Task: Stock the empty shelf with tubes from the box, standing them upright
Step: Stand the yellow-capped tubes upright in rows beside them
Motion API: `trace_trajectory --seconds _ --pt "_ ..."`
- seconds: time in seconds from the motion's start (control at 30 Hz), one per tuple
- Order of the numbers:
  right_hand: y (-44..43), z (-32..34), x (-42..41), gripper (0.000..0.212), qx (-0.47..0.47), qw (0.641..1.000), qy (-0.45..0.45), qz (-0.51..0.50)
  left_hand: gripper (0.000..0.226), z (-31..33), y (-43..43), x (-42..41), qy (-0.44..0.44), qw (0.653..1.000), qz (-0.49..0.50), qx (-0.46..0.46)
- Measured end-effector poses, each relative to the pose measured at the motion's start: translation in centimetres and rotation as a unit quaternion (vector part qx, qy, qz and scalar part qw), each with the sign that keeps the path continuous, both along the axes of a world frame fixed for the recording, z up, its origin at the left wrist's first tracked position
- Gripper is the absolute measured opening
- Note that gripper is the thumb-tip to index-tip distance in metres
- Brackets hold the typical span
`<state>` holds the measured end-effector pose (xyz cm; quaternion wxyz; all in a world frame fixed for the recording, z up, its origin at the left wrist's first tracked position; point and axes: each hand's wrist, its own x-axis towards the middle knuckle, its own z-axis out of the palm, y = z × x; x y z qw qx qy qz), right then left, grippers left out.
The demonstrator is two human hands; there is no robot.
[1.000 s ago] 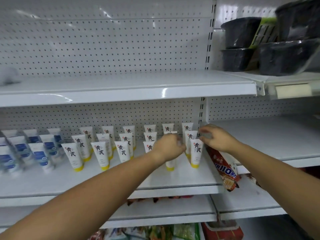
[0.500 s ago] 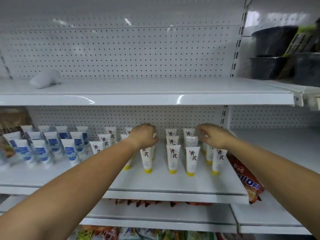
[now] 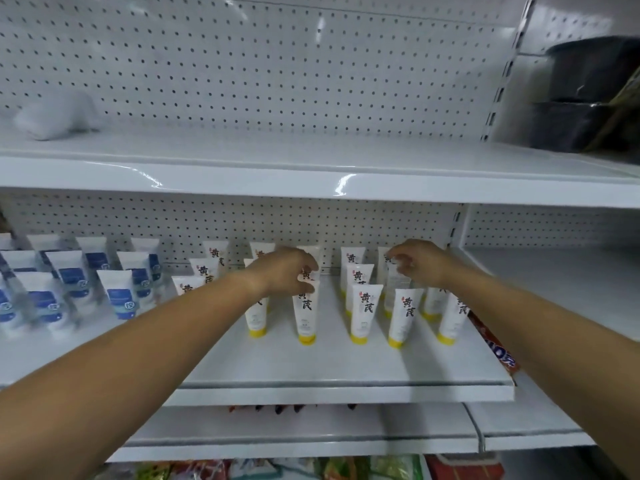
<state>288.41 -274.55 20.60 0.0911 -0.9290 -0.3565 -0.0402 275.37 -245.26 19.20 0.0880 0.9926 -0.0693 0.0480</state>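
Note:
Several white tubes with yellow caps (image 3: 364, 311) stand cap-down in rows on the middle shelf (image 3: 346, 368). My left hand (image 3: 285, 270) reaches over the rows and pinches the top of one front-row tube (image 3: 305, 313). My right hand (image 3: 420, 263) holds the top of a second-row tube (image 3: 394, 289) whose plain back faces me. Several white tubes with blue labels (image 3: 119, 296) stand further left on the same shelf. The box is not in view.
The upper shelf (image 3: 311, 174) holds only a white bundle (image 3: 55, 116) at far left. Black containers (image 3: 585, 95) sit at upper right. A red snack packet (image 3: 498, 351) lies at the shelf's right edge. Packaged goods show on the lowest shelf.
The view has swung left and downward, then up. My left hand moved from the back rows to the top of a front-row tube; my right hand stays over the right-hand tubes.

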Motion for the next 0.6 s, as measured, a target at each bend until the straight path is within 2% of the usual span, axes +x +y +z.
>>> trace_trajectory --seconds 0.13,0.37,0.6 --pt "0.0 -0.9 1.1 0.036 -0.009 1.0 -0.007 0.004 0.043 -1.2 0.1 0.1 0.012 0.999 -0.032 -0.023" --pt "0.4 -0.8 2.5 0.029 -0.002 0.999 -0.033 -0.024 0.037 -1.4 0.0 0.2 0.005 0.999 -0.021 -0.024" --pt "0.7 -1.6 3.2 0.034 -0.047 0.998 0.004 -0.044 0.034 -2.2 -0.2 0.4 -0.023 1.0 0.005 -0.012"
